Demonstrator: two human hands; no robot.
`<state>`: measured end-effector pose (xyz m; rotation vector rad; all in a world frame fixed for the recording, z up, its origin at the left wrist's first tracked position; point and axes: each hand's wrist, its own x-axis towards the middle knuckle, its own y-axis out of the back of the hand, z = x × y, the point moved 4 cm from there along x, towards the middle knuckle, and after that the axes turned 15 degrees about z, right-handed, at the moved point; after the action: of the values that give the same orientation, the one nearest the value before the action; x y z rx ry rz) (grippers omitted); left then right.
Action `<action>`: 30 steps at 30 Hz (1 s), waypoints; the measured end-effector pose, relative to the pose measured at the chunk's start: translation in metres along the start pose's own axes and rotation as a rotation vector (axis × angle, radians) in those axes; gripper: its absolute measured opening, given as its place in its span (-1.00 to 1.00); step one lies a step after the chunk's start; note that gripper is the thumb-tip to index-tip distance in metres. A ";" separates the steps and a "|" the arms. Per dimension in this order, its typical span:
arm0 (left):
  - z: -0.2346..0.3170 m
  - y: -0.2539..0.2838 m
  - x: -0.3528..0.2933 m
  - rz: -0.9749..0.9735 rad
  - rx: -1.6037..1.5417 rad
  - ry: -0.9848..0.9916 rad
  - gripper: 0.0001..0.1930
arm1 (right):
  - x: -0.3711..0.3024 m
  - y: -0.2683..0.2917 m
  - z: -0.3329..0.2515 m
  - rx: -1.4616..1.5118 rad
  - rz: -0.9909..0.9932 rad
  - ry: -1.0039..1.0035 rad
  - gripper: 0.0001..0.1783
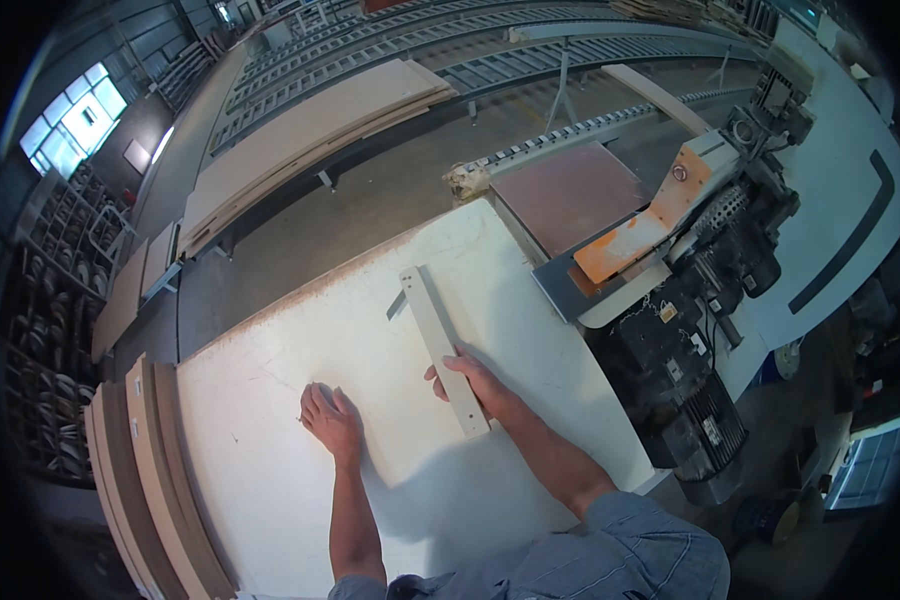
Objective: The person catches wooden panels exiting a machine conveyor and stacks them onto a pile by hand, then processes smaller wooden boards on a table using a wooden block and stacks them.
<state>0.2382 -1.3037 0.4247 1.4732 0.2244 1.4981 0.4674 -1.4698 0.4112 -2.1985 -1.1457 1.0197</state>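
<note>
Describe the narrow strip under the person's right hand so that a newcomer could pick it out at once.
Find the big white table left of the dark machine. On it lies a narrow pale strip, running away from the right hand that rests on its near end. It is the only loose piece on the table.

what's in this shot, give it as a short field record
setting: workshop with roller conveyors
surface: white worktable
left hand: flat on the worktable, holding nothing
right hand: gripping a narrow pale wooden strip, which lies on the table
right of table: machine with orange guard and black motor
left of table: stacked wooden boards
</note>
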 end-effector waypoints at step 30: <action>-0.003 -0.012 0.005 0.024 -0.008 -0.020 -0.54 | -0.002 -0.007 -0.012 -0.140 0.012 -0.027 -0.59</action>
<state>0.2424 -1.2925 0.4189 1.4888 0.1896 1.5008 0.4723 -1.4685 0.4248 -2.3087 -1.2516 1.0047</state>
